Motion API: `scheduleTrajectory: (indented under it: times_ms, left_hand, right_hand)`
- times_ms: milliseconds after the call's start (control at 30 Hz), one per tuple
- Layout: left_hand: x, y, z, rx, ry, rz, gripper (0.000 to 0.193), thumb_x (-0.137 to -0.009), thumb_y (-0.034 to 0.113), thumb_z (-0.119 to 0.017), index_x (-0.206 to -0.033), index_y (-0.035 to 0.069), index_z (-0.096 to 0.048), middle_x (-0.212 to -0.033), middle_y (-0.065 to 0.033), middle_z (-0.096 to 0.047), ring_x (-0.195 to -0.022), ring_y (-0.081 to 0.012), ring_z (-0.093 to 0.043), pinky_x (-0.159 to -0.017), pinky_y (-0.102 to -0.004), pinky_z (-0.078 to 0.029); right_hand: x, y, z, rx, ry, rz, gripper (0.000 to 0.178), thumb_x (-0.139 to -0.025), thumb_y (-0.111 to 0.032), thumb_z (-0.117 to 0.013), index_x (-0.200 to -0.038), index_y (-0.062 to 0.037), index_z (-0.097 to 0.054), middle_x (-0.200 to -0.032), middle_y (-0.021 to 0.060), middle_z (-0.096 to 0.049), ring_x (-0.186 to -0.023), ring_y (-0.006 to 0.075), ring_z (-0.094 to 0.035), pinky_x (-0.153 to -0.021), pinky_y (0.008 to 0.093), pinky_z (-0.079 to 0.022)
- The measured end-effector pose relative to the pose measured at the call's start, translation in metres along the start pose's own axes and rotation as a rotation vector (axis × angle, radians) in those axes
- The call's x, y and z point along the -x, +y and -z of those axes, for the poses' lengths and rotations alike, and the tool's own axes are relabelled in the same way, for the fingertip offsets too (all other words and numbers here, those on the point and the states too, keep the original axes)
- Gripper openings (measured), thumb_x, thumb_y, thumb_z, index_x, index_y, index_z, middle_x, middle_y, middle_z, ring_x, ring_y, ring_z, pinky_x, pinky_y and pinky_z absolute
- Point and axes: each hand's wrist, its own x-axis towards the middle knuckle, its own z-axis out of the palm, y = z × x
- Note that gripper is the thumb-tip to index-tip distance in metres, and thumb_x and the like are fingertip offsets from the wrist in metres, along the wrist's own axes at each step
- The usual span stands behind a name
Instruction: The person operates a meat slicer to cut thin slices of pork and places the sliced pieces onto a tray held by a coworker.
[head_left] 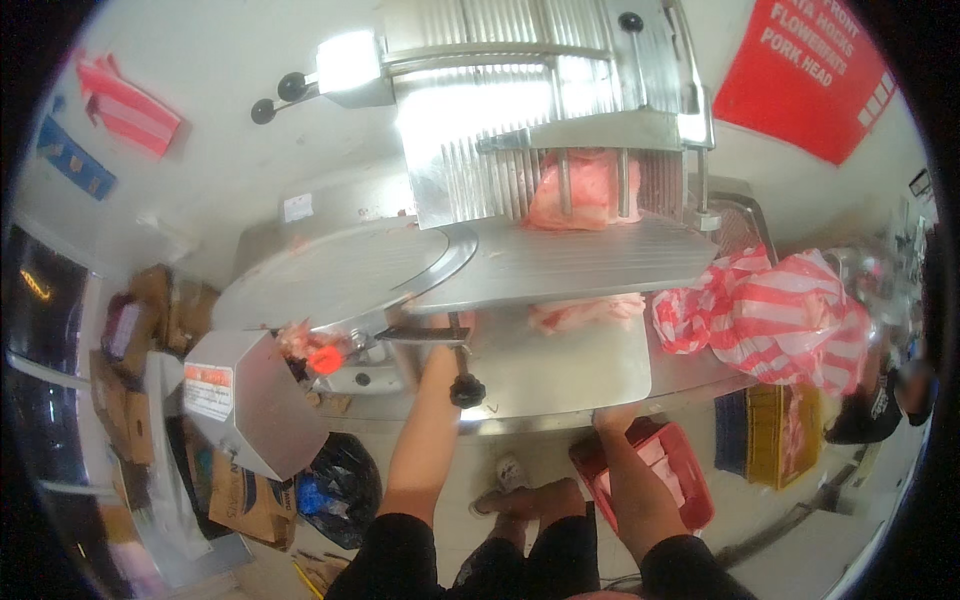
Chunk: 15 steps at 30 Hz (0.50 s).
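Note:
A large metal meat slicer (560, 262) stands in front of me, its round blade cover (340, 270) on the left. Under the ribbed carriage (450, 180) rests a pink block of meat (590, 192). My left hand (441, 352) reaches in below the slicing plate, beside a black knob (466, 390); its fingers are hidden by the machine. On the flat metal tray (560, 370) lie pale pink meat slices (590, 313), partly under the plate. My right hand (614, 414) is at the tray's front right edge, its fingers mostly out of sight.
Red-and-white striped plastic bags (790, 315) lie right of the slicer. Below my right forearm stands a red crate (700, 500) with pale contents; a yellow crate (765, 435) is farther right. At lower left are a black bag (345, 480) and cardboard boxes (245, 500).

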Motion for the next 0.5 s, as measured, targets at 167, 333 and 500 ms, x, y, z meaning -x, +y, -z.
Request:
scheduleTrajectory:
  times_ms: [167,333,500]
  left_hand:
    - [0.006,-0.01,-0.011,0.027,0.003,0.061,0.034,-0.099,0.031,-0.049,-0.122,0.008,-0.059,-0.116,-0.0145,-0.063,-0.106,-0.0269,-0.059,-0.097,-0.0439,-0.045]
    - [0.009,-0.01,-0.008,0.007,0.007,0.072,0.034,-0.099,0.032,-0.049,-0.121,0.008,-0.06,-0.114,-0.0154,-0.064,-0.105,-0.0271,-0.06,-0.097,-0.0444,-0.045]
    - [0.012,-0.009,-0.01,-0.024,0.005,0.086,0.034,-0.099,0.032,-0.049,-0.119,0.008,-0.062,-0.113,-0.0162,-0.065,-0.104,-0.0273,-0.061,-0.096,-0.0448,-0.046]
  right_hand:
    - [-0.014,0.074,-0.004,0.167,-0.113,0.135,0.067,-0.081,-0.041,-0.068,-0.131,0.0001,-0.049,-0.127,0.0197,-0.052,-0.119,0.034,-0.049,-0.103,0.0391,-0.038]
    - [-0.007,0.02,0.011,-0.032,-0.08,-0.103,0.064,-0.082,-0.04,-0.067,-0.13,-0.0013,-0.05,-0.128,0.0185,-0.052,-0.118,0.0341,-0.049,-0.105,0.0394,-0.036]
    - [-0.013,0.053,-0.001,0.142,-0.129,0.135,0.064,-0.081,-0.042,-0.068,-0.127,-0.0004,-0.052,-0.125,0.0183,-0.053,-0.116,0.0335,-0.05,-0.103,0.0401,-0.036]
